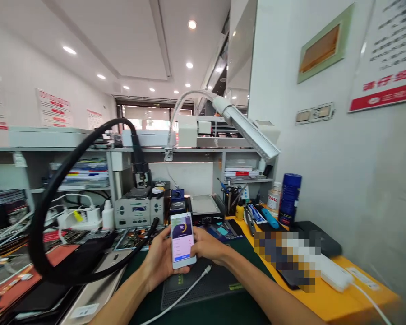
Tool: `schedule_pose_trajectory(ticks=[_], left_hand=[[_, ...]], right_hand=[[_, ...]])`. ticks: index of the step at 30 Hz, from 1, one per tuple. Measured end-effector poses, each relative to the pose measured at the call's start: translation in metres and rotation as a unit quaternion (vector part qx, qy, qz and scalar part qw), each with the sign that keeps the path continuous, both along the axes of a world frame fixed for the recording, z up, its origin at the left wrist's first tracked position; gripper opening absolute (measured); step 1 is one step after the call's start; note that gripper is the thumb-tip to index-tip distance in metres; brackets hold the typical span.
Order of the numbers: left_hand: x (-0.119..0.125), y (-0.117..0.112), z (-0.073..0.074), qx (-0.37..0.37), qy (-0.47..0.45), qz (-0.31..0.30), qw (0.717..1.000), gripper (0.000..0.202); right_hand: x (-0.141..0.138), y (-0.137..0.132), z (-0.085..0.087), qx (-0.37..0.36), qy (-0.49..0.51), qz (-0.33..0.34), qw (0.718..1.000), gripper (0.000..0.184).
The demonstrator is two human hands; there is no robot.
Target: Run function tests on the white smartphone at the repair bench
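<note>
I hold a white smartphone [182, 240] upright over the dark work mat [206, 284], its screen lit with a purple and white page. My left hand [159, 259] cups the phone from the left and below. My right hand [208, 246] grips its right edge, fingers behind it. A white cable [186, 295] with a loose plug end lies on the mat just below the phone, not connected to it.
A thick black hose [50, 203] loops at the left. Behind stand a grey rework station [138, 210], a small hot plate [205, 207], a tool cup [232, 198], a blue canister [290, 198] and a white desk lamp [250, 131]. A white adapter [331, 273] lies on the yellow mat.
</note>
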State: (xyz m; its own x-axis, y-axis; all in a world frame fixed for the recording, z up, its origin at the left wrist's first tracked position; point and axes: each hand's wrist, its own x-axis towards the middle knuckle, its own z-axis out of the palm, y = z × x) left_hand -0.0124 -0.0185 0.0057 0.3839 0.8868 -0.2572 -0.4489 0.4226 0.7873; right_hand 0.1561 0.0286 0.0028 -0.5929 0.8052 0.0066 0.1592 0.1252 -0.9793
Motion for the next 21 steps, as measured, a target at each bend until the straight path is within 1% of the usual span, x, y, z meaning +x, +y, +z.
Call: schedule_pose_trajectory(ticks=[2,4,9,11,16,21], left_hand=[[0.0,0.001,0.0,0.0,0.008,-0.002,1.0,0.06],[0.0,0.001,0.0,-0.005,0.018,0.003,1.0,0.059],[0.0,0.001,0.001,-0.007,0.027,0.017,0.999,0.056],[0.0,0.001,0.001,-0.006,0.027,0.019,0.999,0.056],[0.002,-0.002,0.002,0.006,0.013,-0.002,1.0,0.059],[0.002,-0.003,0.003,0.006,-0.003,0.002,1.0,0.062]], right_hand=[[0.0,0.0,0.002,-0.012,0.007,0.001,1.0,0.061],[0.0,-0.002,0.005,-0.022,0.019,0.015,0.999,0.06],[-0.001,-0.004,0.009,-0.04,0.017,0.008,0.999,0.057],[-0.001,-0.003,0.007,-0.042,0.022,0.013,0.999,0.058],[0.0,0.002,-0.001,-0.023,0.033,0.021,0.999,0.065],[0.003,0.005,-0.005,-0.013,0.043,0.046,0.998,0.074]])
